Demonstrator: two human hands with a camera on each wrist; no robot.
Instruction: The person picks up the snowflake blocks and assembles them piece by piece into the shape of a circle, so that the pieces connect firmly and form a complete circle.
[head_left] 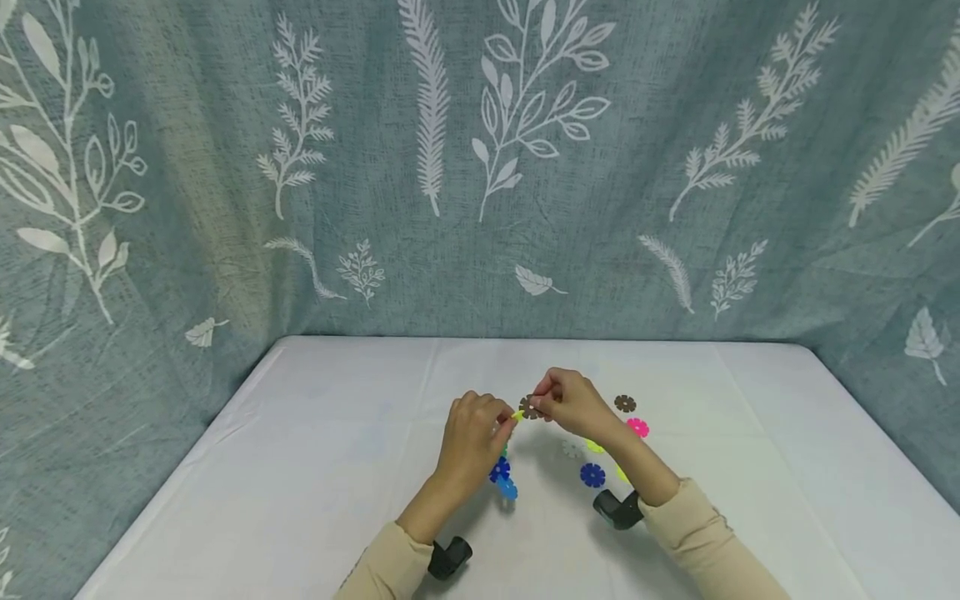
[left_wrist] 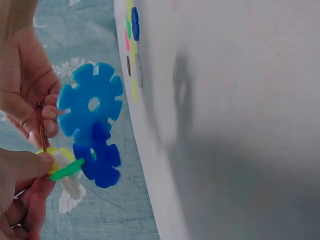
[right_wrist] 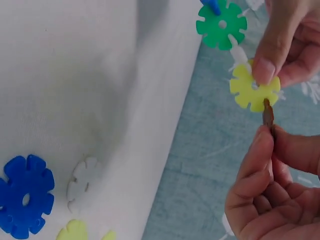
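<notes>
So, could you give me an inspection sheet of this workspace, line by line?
Surface: white cloth-covered table.
Job's things: linked chain of coloured, notched, plastic-looking discs, its yellow disc touching a brown notched disc.
Clutter: loose blue, white, yellow, pink and brown notched discs.
Hands: left hand pinches the yellow disc; right hand pinches the brown notched disc; black devices at both wrists.
Cables: nothing seen.
Surroundings: blue-green curtain, white leaf print.

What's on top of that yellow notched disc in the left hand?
From the right wrist view, the fingers of the left hand cover part of the yellow notched disc, and a brown notched disc meets its edge. The patch beneath those fingers can't be seen.
</notes>
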